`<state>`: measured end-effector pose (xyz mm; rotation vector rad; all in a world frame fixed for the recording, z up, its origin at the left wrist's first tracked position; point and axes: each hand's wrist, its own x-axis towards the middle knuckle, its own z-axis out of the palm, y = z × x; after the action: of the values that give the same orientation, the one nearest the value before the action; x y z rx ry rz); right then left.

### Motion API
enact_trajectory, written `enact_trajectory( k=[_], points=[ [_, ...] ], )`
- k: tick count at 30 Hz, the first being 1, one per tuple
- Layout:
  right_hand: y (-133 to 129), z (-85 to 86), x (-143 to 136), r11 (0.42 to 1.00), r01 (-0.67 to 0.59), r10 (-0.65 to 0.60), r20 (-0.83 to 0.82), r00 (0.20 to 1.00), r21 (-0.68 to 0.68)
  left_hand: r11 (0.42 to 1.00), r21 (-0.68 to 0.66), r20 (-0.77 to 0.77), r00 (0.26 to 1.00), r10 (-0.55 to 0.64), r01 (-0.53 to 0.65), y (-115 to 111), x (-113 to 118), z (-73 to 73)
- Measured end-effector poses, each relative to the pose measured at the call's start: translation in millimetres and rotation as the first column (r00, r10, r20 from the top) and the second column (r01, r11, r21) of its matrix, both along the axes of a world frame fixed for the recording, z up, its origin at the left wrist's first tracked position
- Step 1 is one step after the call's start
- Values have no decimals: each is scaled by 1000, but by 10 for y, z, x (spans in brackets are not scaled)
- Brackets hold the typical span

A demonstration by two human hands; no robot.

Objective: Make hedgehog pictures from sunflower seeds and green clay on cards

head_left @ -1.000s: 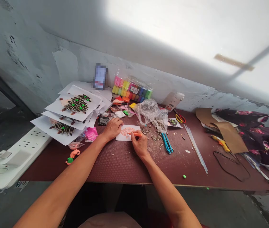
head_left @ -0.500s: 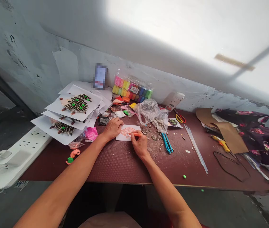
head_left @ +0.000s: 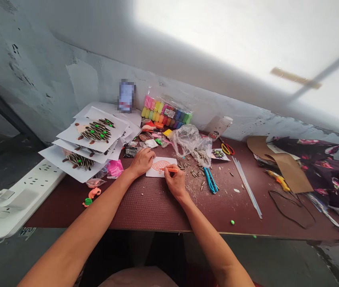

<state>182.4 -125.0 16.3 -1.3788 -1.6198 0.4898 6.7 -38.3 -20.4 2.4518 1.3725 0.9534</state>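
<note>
A small white paper (head_left: pixel 153 172) with an orange line drawing on it lies in front of me on the dark red table. My right hand (head_left: pixel 176 183) grips an orange marker (head_left: pixel 171 170), its tip down on the drawing. My left hand (head_left: pixel 142 161) rests flat at the paper's left edge, holding nothing, its fingers laid out. Right of the paper, striped sunflower seeds (head_left: pixel 198 172) are scattered beside a blue utility knife (head_left: pixel 210 180). Just beyond my left hand sit small packets of clay, one of them black (head_left: pixel 131 152).
Hedgehog pictures made with seeds (head_left: pixel 97 129) are stacked at the left, near a white power strip (head_left: pixel 34 187). Behind are packed coloured clays (head_left: pixel 166 113), a crumpled plastic bag (head_left: pixel 184 139) and a white bottle (head_left: pixel 221 126). Rightward lie scissors (head_left: pixel 227 148), clear glue sticks (head_left: pixel 247 187) and a yellow glue gun (head_left: pixel 280 180).
My right hand and the marker have shifted very slightly over the drawing. My left hand stays in place.
</note>
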Motion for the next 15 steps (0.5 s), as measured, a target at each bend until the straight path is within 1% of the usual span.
enact_trajectory(
  k=[7,15],
  points=[
    [4,-41,5,999,52,-52,18,998,8,1000,3,2,1000,-10,10,5,-5,4],
    [6,-49,14,999,49,-49,29,998,1,1000,0,13,1000,-6,6,2,-2,5]
  ],
)
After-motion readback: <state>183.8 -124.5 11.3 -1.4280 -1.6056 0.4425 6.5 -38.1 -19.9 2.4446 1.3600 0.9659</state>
